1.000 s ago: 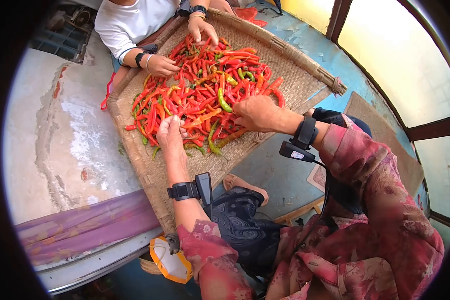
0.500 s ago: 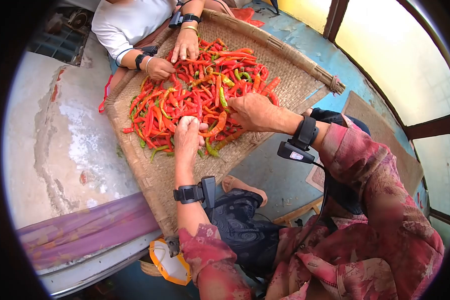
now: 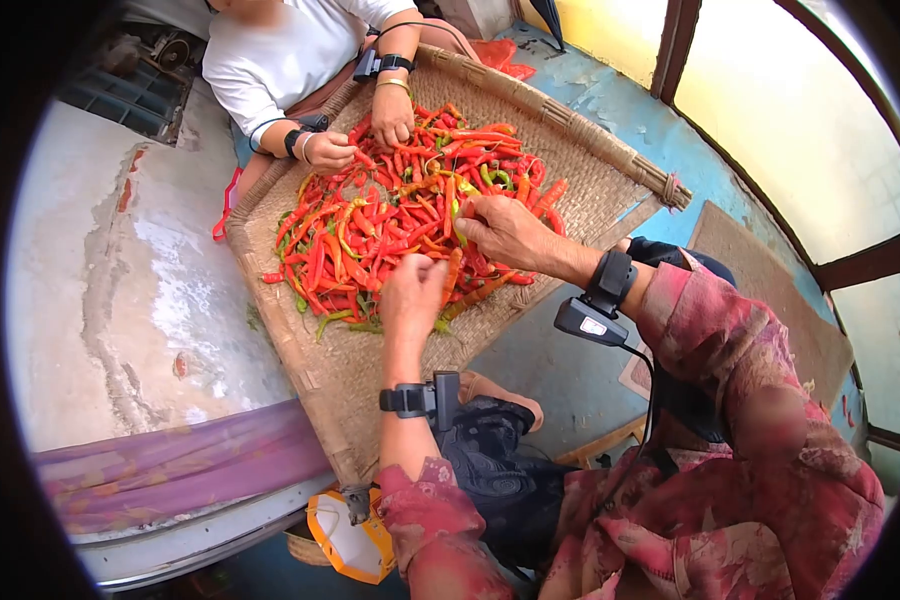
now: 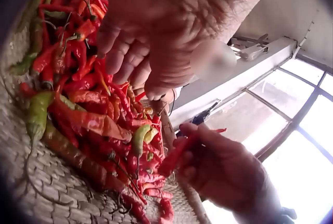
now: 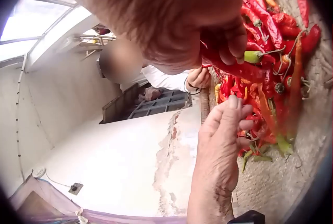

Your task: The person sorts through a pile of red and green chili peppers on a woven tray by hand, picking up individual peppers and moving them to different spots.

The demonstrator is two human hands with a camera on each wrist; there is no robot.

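Observation:
A heap of mostly red chilies (image 3: 370, 225), with some green and orange ones, lies on a woven tray (image 3: 320, 385). My right hand (image 3: 510, 235) is above the heap's right side; in the left wrist view this hand (image 4: 223, 169) pinches a red chili (image 4: 179, 156) between thumb and fingers. The same red chili (image 5: 234, 69) shows below the right hand (image 5: 177, 21) in the right wrist view. My left hand (image 3: 412, 300) hovers at the heap's near edge, fingers loosely bent, with no chili visible in it; its thumb (image 5: 229, 117) points up in the right wrist view.
Across the tray, a person in a white top (image 3: 280, 60) has both hands at the heap's far side. A purple cloth (image 3: 180, 465) lies at lower left. An orange-rimmed white container (image 3: 350, 535) stands below the tray's near corner.
My left hand has moved right along the heap's near edge, away from its earlier place among the chilies. My right hand has shifted slightly. The other person's hands have moved at the far side.

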